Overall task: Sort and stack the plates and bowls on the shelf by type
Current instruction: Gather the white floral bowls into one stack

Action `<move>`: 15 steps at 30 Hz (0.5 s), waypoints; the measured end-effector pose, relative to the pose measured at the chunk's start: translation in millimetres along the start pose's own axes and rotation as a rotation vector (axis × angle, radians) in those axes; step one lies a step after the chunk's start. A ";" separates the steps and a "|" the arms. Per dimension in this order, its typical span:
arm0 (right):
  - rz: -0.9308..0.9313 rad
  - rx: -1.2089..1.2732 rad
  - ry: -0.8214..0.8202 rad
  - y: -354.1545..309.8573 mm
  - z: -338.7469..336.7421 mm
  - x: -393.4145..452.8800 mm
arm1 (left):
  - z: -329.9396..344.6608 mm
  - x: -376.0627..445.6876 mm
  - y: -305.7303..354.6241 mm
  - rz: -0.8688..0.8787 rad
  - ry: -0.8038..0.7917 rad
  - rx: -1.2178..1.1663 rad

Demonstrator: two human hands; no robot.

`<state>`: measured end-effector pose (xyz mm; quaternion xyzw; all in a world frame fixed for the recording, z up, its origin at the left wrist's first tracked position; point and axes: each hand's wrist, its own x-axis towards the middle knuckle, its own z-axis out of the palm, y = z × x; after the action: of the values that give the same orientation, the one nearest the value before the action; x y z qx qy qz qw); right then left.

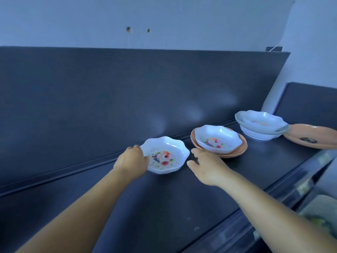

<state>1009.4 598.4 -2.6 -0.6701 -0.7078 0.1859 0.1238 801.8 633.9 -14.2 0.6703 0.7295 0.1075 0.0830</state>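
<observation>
Gripping the left rim of a white floral bowl (166,155), the left hand (131,160) sat just left of the frame's centre, its fingers curled over the scalloped edge and its thumb apparently inside the rim, though blur made that hard to confirm. That bowl rested on the dark shelf (164,207), its painted flowers facing up.

Just right of that bowl, the right hand (207,168) hovered low over the shelf with its fingers loosely spread and holding nothing. Its fingertips pointed toward the bowl's right side but stayed a little apart from it, and its upper fingers lay near the front edge of an orange plate (235,152).

On that orange plate, right of centre, sat a second floral bowl (217,138), nested inside the plate's rim. Farther toward the right edge stood a stack of pale dishes (260,127): a white scalloped bowl on top, a grey-blue plate under it and another white bowl at the bottom. Touching or nearly touching that stack, a second orange plate (313,136) ran off the frame's right edge, with a dark mark on its surface.

Behind the dishes rose the shelf's dark back panel (127,88), and above it a pale wall (182,19) with two small holes in the upper middle of the frame.
</observation>
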 end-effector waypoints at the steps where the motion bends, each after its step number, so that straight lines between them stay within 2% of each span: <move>1: 0.035 0.033 -0.004 1.0 3.8 6.2 | 2.2 4.0 -0.6 -0.007 -0.008 -0.040; 7: 0.151 0.304 0.054 -1.0 19.7 26.3 | 5.8 13.7 -1.8 -0.003 0.011 -0.288; 15: 0.132 0.256 0.244 22.0 -15.4 31.2 | -6.1 20.4 32.6 0.107 0.081 -0.425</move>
<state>1033.5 631.7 -0.5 -0.7115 -0.6126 0.1995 0.2805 829.7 656.5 0.9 0.6707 0.6565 0.2901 0.1871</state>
